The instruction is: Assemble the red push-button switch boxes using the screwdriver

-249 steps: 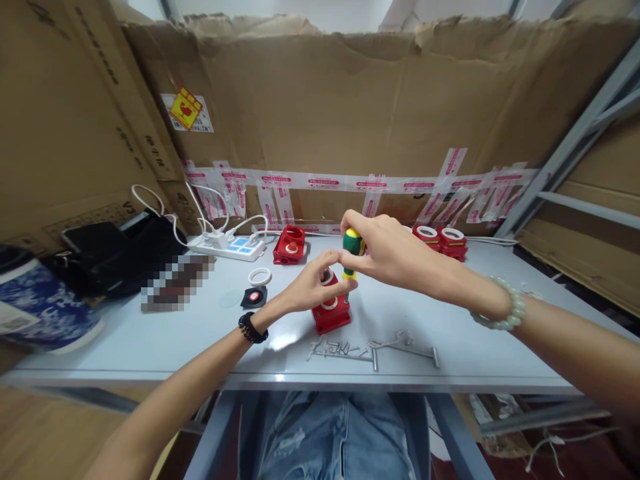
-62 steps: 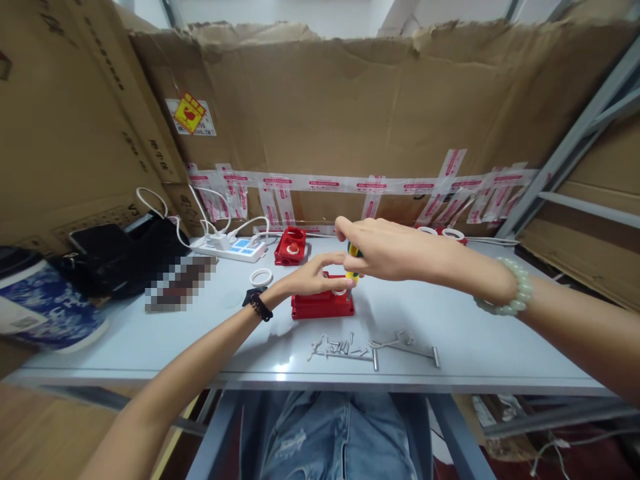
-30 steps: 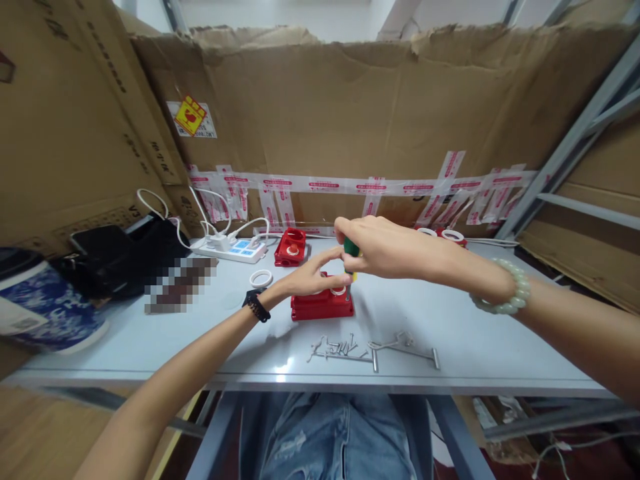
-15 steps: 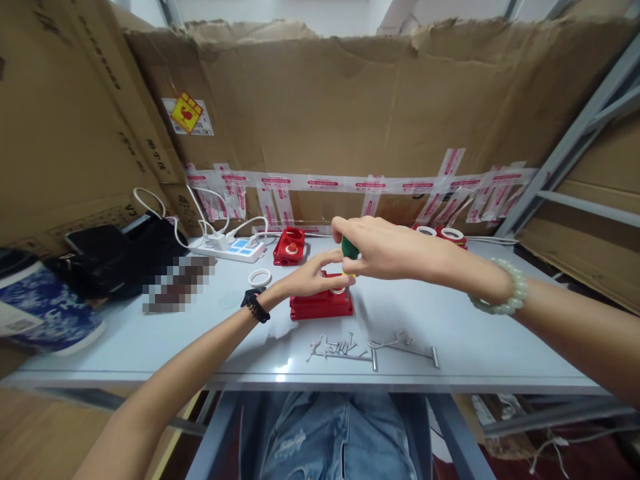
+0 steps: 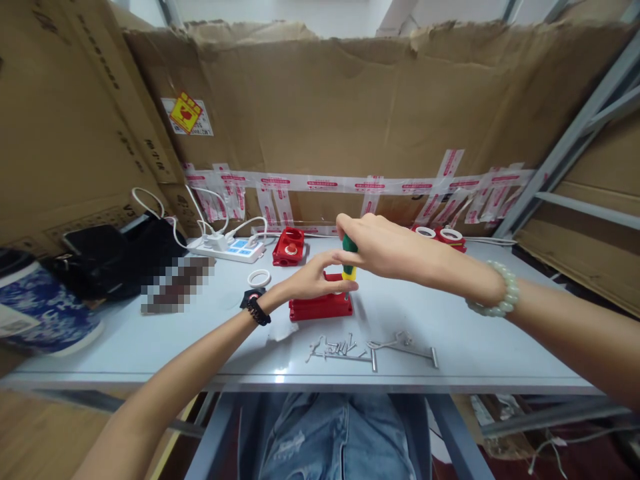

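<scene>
My right hand (image 5: 383,250) is closed around the green and yellow handle of a screwdriver (image 5: 349,259). The screwdriver stands nearly upright, its metal tip down at the right end of a red box-like housing (image 5: 320,308). My left hand (image 5: 316,277) grips the housing from its left and upper side, with the thumb and a finger reaching toward the screwdriver's lower end. Much of the housing's top is hidden under this hand. In front of it lie several loose silver screws (image 5: 343,347) beside two T-shaped metal rods, a nearer one (image 5: 350,358) and one farther right (image 5: 415,350).
Behind are a red housing with a round red button (image 5: 290,247), a white ring (image 5: 259,278) and a white power strip (image 5: 235,249). More red housings with white rings (image 5: 451,236) stand back right. A blue-patterned cup (image 5: 50,310) and black bag (image 5: 127,257) sit left. Cardboard (image 5: 320,107) walls the back.
My right hand has turned slightly around the screwdriver, and more of its green and yellow handle shows. My left hand stays on the red housing, almost unmoved.
</scene>
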{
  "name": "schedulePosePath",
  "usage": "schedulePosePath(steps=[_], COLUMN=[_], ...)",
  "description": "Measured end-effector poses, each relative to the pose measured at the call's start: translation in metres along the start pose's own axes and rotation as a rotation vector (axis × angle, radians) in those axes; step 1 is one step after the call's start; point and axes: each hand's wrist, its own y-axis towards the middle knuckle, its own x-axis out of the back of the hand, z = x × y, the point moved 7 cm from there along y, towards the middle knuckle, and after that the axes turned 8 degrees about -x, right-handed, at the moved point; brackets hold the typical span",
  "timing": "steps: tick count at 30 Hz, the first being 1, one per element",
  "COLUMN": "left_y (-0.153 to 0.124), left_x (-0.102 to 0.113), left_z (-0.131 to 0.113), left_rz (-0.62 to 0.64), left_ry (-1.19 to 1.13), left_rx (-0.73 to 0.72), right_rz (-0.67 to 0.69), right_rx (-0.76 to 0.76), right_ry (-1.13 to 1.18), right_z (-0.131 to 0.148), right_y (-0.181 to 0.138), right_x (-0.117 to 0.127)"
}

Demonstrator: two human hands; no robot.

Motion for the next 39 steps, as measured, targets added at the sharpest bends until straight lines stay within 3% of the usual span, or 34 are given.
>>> schedulePosePath(steps=[14, 18, 25, 35, 39], left_y=[0.000, -0.003, -0.012, -0.017, -0.027], left_x=[0.003, 0.006, -0.004, -0.008, -0.026], left_z=[-0.006, -0.012, -0.015, -0.031, -0.041], left_rz=[-0.099, -0.032, 0.211, 0.204, 0.265], left_ry=[0.056, 0.171, 0.487, 0.521, 0.588], left_rx=[0.012, -0.015, -0.012, -0.081, -0.106], right_rz=[0.015, 0.003, -0.066, -0.167, -0.190], right_rx=[0.068, 0.048, 0.040, 0.059, 0.033], right_ry=[0.139, 0.170, 0.180, 0.252, 0.265], right_z=[0.004, 0.002, -0.001, -0.012, -0.016], right_y=[0.000, 0.000, -0.005, -0.014, -0.020], right_x=[-0.002, -0.001, 0.012, 0.036, 0.046])
